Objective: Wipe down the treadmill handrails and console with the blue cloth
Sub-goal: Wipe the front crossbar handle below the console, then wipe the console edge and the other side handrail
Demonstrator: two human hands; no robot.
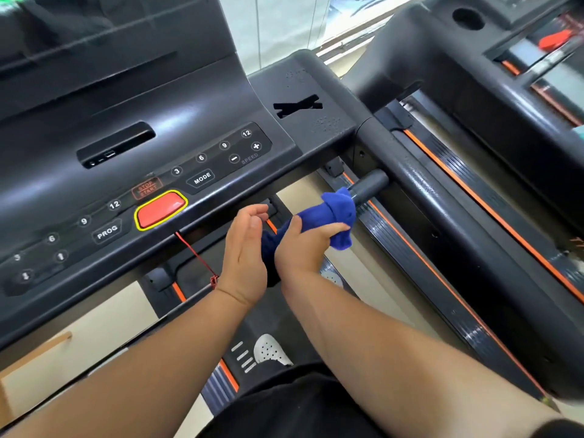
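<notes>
The blue cloth (pixel 335 213) is wrapped around a short black handlebar (pixel 369 183) that juts inward from the right handrail (pixel 442 216), just under the console (pixel 189 147). My right hand (pixel 303 248) grips the cloth around that bar, thumb on top. Beside it on the left, my left hand (pixel 245 248) is held with fingers apart, palm toward the cloth's hanging end, holding nothing. The console is black, with numbered keys, MODE and PROG keys and a red stop button (pixel 161 208).
A red safety cord (pixel 197 257) hangs from under the stop button to near my left wrist. A second treadmill (pixel 505 74) stands close on the right. Below are the belt, orange-striped side rails and my white shoe (pixel 271 350).
</notes>
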